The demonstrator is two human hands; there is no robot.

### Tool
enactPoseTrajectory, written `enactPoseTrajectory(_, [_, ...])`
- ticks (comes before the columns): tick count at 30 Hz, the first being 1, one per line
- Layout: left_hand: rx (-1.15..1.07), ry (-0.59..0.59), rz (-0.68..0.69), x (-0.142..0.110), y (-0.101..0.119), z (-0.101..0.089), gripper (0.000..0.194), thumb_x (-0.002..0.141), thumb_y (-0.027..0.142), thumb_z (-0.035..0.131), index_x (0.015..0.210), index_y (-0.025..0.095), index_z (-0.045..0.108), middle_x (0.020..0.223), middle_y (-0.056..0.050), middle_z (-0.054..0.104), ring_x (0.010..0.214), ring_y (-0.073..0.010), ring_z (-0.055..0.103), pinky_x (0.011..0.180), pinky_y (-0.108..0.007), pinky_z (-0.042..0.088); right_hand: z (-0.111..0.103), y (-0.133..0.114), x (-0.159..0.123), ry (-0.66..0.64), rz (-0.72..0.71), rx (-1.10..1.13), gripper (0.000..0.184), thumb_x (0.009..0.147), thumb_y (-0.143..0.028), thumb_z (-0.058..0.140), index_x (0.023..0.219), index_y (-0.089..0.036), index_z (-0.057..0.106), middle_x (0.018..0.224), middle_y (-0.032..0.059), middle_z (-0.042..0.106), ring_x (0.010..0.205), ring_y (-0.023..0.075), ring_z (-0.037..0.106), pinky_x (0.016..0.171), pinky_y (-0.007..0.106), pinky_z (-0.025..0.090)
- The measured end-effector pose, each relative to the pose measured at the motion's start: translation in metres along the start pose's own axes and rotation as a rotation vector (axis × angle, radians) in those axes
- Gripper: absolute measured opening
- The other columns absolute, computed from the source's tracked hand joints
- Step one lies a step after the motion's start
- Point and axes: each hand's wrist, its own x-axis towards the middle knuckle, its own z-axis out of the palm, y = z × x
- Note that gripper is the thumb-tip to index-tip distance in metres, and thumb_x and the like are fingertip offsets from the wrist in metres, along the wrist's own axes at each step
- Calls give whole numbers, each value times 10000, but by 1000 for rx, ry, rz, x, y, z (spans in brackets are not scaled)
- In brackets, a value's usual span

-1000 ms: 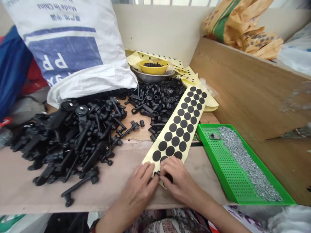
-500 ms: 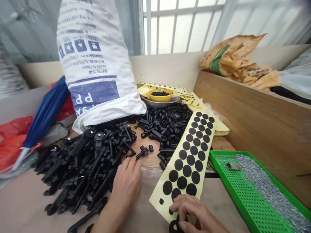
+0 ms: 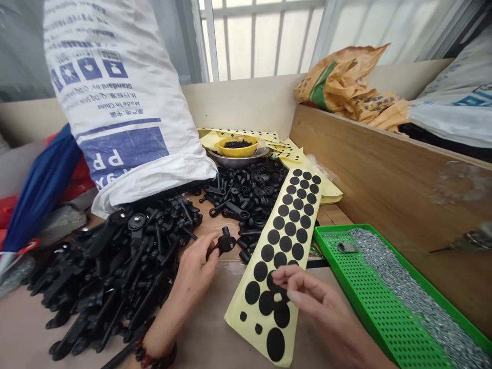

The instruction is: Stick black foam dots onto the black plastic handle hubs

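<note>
My left hand (image 3: 198, 261) is closed on a black plastic part (image 3: 226, 242), whose round head and short stub stick out past the fingertips. Beside it on the left lies a heap of black plastic handles (image 3: 126, 271). Over the lower part of a yellow backing sheet (image 3: 234, 307) with rows of black round stickers, my right hand (image 3: 311, 292) pinches a black ring-shaped sticker (image 3: 283, 293). Yellow shows through the ring's hole. Two small black dots remain on the sheet's lower left.
A green perforated tray (image 3: 384, 312) with small metal pieces stands at right, against a wooden board (image 3: 365, 169). Behind are more black parts (image 3: 253, 189), a yellow bowl (image 3: 238, 149) and a white sack (image 3: 126, 102). A blue umbrella (image 3: 42, 184) leans at left.
My left hand has picked up the black plastic part from the table. My right hand has lifted the ring sticker off the sheet's lower end and moved up. The view has shifted right.
</note>
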Motion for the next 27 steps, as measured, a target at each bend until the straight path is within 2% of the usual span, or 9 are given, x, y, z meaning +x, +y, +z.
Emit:
enactPoseTrajectory(3, [-389,-95,-196,-14,18,1,335,824,253,497,1108,165,650,837,-40,673,688,-166,622,622,-267,502,2,-11,6,36,25,115,263,726,-408,696,631,-206,558,1219,91,605,1148,310,528,918,445,440])
enactPoseTrajectory(6, [-776,-229,-414,-27,36,13,370,766,304,569,1083,140,664,828,-53,669,688,-172,621,619,-276,508,9,-17,12,3,50,165,248,724,-391,695,633,-205,560,1261,95,600,1206,309,495,985,462,391])
enactPoseTrajectory(9, [-1055,-336,-492,-36,48,26,370,677,275,661,1029,160,672,872,-51,678,768,-181,620,644,-267,505,17,-16,14,-47,66,180,260,708,-402,684,620,-206,538,1187,93,640,1123,301,554,954,452,416])
enactPoseTrajectory(11, [-1160,-413,-515,-39,53,33,370,649,261,696,1006,168,668,821,-31,668,709,-151,595,606,-241,481,20,-13,14,-61,75,181,263,694,-408,678,615,-206,531,1143,91,657,1066,295,580,915,439,440])
enactPoseTrajectory(15, [-1245,-512,-599,-42,57,37,439,665,298,719,1065,136,637,687,-3,626,588,-109,543,549,-217,448,18,-5,11,-68,106,163,236,700,-370,663,615,-200,523,1120,88,654,982,266,598,832,389,467])
enactPoseTrajectory(17, [-1235,-508,-595,-41,58,36,448,660,262,706,1081,129,634,710,-10,636,605,-111,551,550,-214,452,16,-3,11,-68,111,158,220,705,-345,655,612,-197,522,1112,80,649,948,248,598,802,364,467])
enactPoseTrajectory(21, [-1193,-510,-573,-39,60,34,506,623,155,621,1129,142,639,771,-4,658,541,-75,514,533,-203,436,13,0,13,-55,83,138,196,722,-304,644,608,-197,527,1080,72,657,998,245,574,817,345,444])
enactPoseTrajectory(27, [-1157,-525,-565,-37,59,32,581,594,159,555,1170,149,635,776,-5,666,567,-87,511,538,-203,416,11,6,15,-52,87,143,186,741,-285,642,620,-194,534,1056,58,653,862,203,574,766,327,447])
